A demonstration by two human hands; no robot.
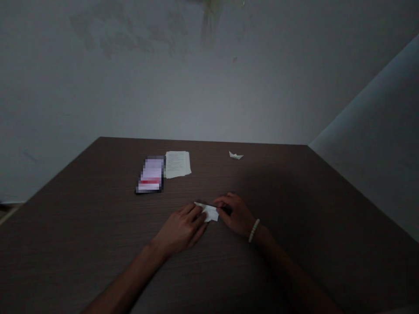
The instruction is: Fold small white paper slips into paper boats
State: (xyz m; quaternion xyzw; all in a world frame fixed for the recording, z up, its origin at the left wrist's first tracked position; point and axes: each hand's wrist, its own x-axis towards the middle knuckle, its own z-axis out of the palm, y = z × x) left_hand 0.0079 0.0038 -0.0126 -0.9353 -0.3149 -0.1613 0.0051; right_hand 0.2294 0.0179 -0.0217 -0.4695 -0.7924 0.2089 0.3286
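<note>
A small white paper (pixel 212 213) is grasped by the left hand (pixel 183 229), and its left part is covered by the fingers. Its right end is touched by the right hand (pixel 237 216); whether it is also pinched there cannot be told. The paper is located at the middle of the brown table (pixel 98 209). Farther back, a phone (pixel 151 173) with blurred screen is placed beside some printed sheets (pixel 176 164), and a folded paper boat (pixel 235 155) is seen to their right.
</note>
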